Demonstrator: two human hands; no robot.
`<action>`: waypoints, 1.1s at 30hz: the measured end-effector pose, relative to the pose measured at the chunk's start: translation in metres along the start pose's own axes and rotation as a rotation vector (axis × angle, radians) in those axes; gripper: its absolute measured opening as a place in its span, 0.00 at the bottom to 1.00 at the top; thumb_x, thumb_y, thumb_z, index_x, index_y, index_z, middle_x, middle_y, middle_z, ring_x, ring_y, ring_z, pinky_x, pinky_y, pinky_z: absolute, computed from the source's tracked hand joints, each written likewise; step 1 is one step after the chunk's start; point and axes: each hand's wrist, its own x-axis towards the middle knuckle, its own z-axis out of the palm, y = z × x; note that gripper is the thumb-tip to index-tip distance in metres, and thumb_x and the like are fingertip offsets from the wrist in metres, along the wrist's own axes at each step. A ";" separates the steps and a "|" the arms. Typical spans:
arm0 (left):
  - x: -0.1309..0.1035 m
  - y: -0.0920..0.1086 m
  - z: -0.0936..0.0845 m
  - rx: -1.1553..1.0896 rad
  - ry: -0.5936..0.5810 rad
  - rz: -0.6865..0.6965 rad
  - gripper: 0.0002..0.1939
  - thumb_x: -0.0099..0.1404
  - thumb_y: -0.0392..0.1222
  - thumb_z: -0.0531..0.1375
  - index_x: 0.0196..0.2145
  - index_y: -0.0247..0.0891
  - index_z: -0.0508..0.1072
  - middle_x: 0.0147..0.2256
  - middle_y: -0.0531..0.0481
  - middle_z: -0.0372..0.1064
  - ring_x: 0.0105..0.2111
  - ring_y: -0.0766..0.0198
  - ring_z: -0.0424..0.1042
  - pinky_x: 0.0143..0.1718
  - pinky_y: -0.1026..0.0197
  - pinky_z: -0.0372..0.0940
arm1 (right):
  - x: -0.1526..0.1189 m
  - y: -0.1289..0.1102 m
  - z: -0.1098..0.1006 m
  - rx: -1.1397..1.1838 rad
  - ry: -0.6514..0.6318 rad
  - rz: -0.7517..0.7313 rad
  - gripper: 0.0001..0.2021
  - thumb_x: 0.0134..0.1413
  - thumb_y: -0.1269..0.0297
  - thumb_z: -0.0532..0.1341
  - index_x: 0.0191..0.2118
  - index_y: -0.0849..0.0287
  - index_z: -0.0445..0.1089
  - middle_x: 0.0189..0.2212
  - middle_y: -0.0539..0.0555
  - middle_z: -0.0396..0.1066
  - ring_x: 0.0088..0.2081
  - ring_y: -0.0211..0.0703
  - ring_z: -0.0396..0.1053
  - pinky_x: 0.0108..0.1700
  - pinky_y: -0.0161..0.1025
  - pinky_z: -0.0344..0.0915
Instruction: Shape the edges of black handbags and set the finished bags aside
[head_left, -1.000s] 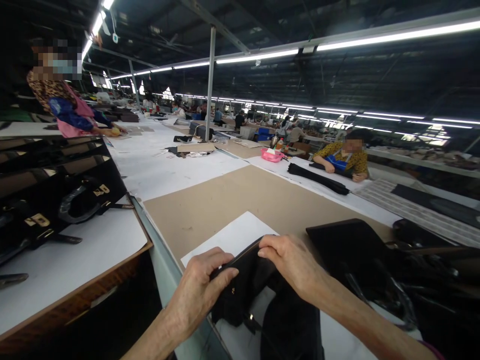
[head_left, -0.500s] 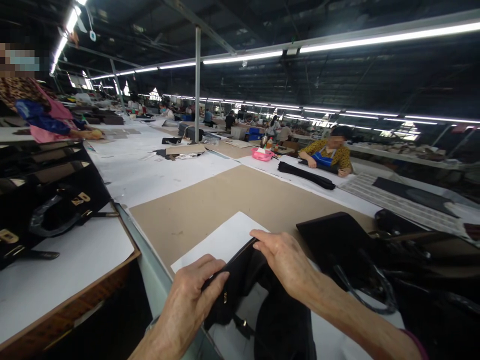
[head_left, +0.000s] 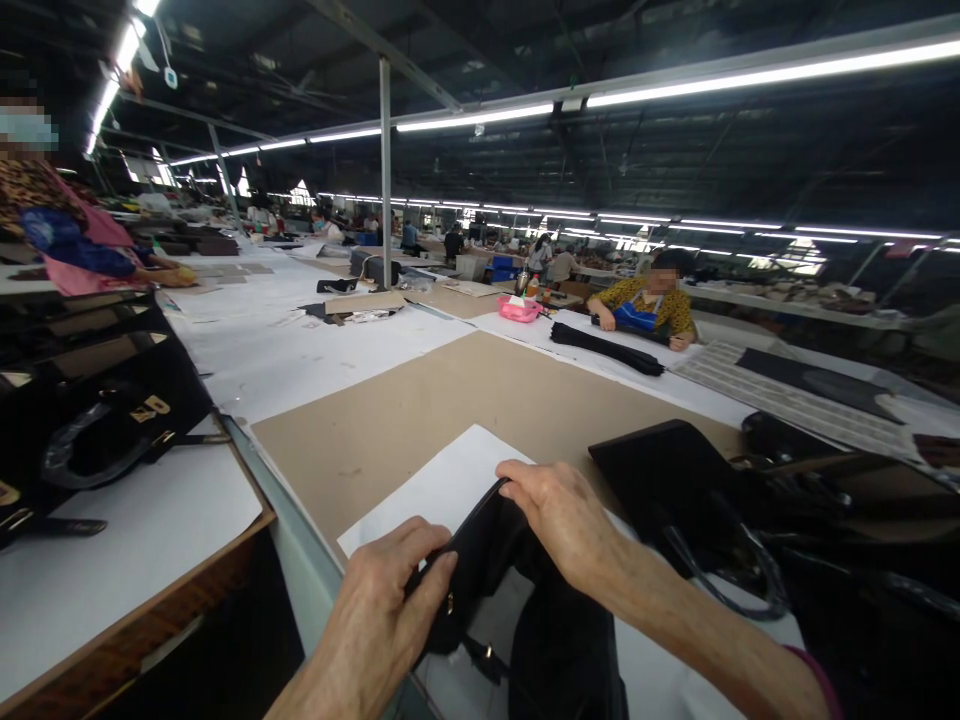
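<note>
A black handbag (head_left: 559, 640) with small gold-coloured fittings stands at the table's near edge in front of me. My left hand (head_left: 394, 595) pinches the left end of its upper edge between thumb and fingers. At the far end of that same edge, my right hand (head_left: 551, 510) is closed on the black rim. Between the two hands the edge runs taut and slanting. Beneath the bag lies a white sheet (head_left: 420, 490) on brown board (head_left: 465, 390). The lower part of the bag runs out of view.
More black bags lie close on the right (head_left: 675, 460), and others stand on a side table at left (head_left: 172, 390). Black strips (head_left: 606, 348) and a pink basket (head_left: 519, 308) are farther back. One co-worker (head_left: 649, 305) sits across the table; another (head_left: 90, 240) stands at left.
The view has shifted slightly. Both hands keep their hold on the bag's edge, which now looks a little more raised and bowed between them.
</note>
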 end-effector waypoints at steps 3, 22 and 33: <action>0.010 0.014 -0.007 0.224 -0.084 -0.104 0.09 0.62 0.42 0.50 0.33 0.42 0.69 0.25 0.53 0.69 0.27 0.63 0.69 0.29 0.63 0.58 | 0.001 0.000 -0.001 -0.013 -0.004 0.007 0.10 0.54 0.68 0.52 0.24 0.56 0.64 0.17 0.47 0.64 0.21 0.34 0.59 0.25 0.31 0.50; 0.084 0.031 0.002 0.540 -0.379 0.121 0.12 0.62 0.41 0.48 0.28 0.36 0.70 0.25 0.46 0.69 0.27 0.60 0.69 0.27 0.63 0.57 | -0.032 0.037 -0.021 0.172 -0.142 0.335 0.27 0.41 0.65 0.62 0.51 0.56 0.59 0.45 0.56 0.66 0.46 0.48 0.63 0.43 0.40 0.58; 0.064 0.021 -0.015 0.282 -0.411 0.110 0.12 0.61 0.38 0.49 0.22 0.37 0.67 0.19 0.55 0.60 0.21 0.70 0.57 0.24 0.69 0.50 | -0.021 0.053 -0.022 0.146 -0.264 0.098 0.08 0.52 0.64 0.52 0.27 0.57 0.66 0.21 0.47 0.64 0.25 0.36 0.61 0.28 0.32 0.53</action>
